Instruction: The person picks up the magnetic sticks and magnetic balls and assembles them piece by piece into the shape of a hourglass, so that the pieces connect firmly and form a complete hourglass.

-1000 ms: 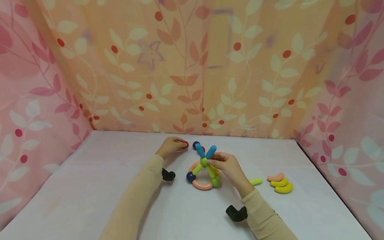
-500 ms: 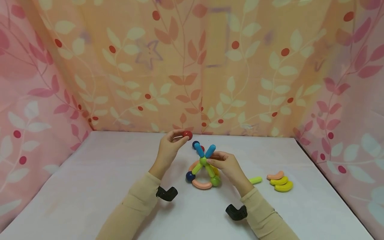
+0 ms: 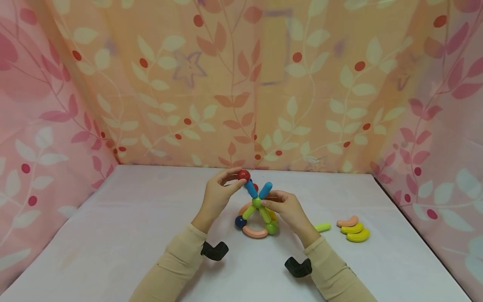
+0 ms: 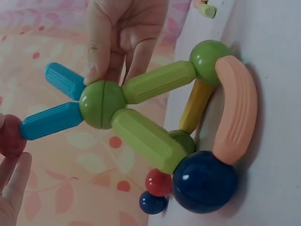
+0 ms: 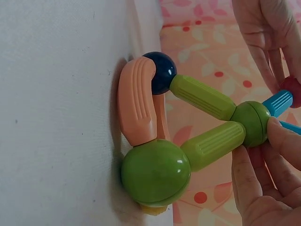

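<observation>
A magnetic ball-and-stick build stands on the white table. Its base ring joins a dark blue ball (image 3: 240,222), a green ball (image 5: 156,172) and curved pink sticks (image 4: 237,110). Light green sticks (image 4: 160,82) lean up to a green top ball (image 4: 102,104). From that ball two blue sticks (image 3: 266,190) spread upward in a V. Between thumb and fingers my left hand (image 3: 218,193) pinches a red ball (image 3: 243,175), which touches the left blue stick's tip. My right hand (image 3: 285,207) grips the green top ball from the right.
Behind the build lie a loose red ball (image 4: 158,182) and a dark blue ball (image 4: 153,202). To the right are a light green stick (image 3: 322,227), a curved pink stick (image 3: 347,221) and curved yellow sticks (image 3: 358,235). Patterned cloth (image 3: 234,84) walls the table's back and sides.
My left hand has lifted the red ball off the table at the back and brought it right, to the left blue stick's tip. The right hand keeps its hold.
</observation>
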### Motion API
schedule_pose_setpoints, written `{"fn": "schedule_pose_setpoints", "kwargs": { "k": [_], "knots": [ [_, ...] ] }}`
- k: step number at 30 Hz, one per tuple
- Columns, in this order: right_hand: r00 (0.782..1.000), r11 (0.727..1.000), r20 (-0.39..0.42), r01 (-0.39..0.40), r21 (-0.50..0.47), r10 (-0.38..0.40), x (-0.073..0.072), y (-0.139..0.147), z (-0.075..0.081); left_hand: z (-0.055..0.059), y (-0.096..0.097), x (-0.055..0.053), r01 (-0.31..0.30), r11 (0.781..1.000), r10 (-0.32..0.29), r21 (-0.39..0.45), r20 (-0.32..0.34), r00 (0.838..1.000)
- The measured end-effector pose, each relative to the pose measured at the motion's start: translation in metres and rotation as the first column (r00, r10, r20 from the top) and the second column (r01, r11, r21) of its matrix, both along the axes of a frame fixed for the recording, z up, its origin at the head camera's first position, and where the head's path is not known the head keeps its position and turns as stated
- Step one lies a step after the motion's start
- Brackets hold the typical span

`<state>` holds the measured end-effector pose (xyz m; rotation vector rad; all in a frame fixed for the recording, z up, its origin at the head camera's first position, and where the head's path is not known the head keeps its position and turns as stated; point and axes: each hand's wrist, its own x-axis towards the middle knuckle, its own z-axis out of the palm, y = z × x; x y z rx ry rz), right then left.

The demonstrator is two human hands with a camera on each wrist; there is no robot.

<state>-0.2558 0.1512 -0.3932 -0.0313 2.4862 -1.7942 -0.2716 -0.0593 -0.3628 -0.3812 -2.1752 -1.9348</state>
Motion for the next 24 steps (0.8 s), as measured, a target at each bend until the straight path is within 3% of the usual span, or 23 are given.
{"fn": "schedule_pose_setpoints", "kwargs": {
  "k": [6,11,17,24],
  "knots": [
    [0.998,0.997,-0.006,-0.063,0.042,0.063,-0.002,0.001,0.004,0.0,-0.001,0.002,0.003,1.0,-0.003,0.031,0.002,1.0],
    [0.995,0.994,-0.01,-0.096,0.053,0.097,-0.01,0.013,0.01,-0.001,0.0,0.001,0.037,0.993,-0.041,0.112,0.032,0.999],
    [1.0,1.0,-0.018,0.012,-0.019,-0.012,-0.039,0.015,0.004,-0.005,0.002,0.002,0.071,0.991,-0.074,0.116,0.028,0.997],
    [0.999,0.999,0.041,-0.024,0.045,0.022,-0.071,0.009,-0.008,-0.009,0.008,0.002,0.074,0.995,-0.074,0.067,-0.003,0.997]
  ]
}}
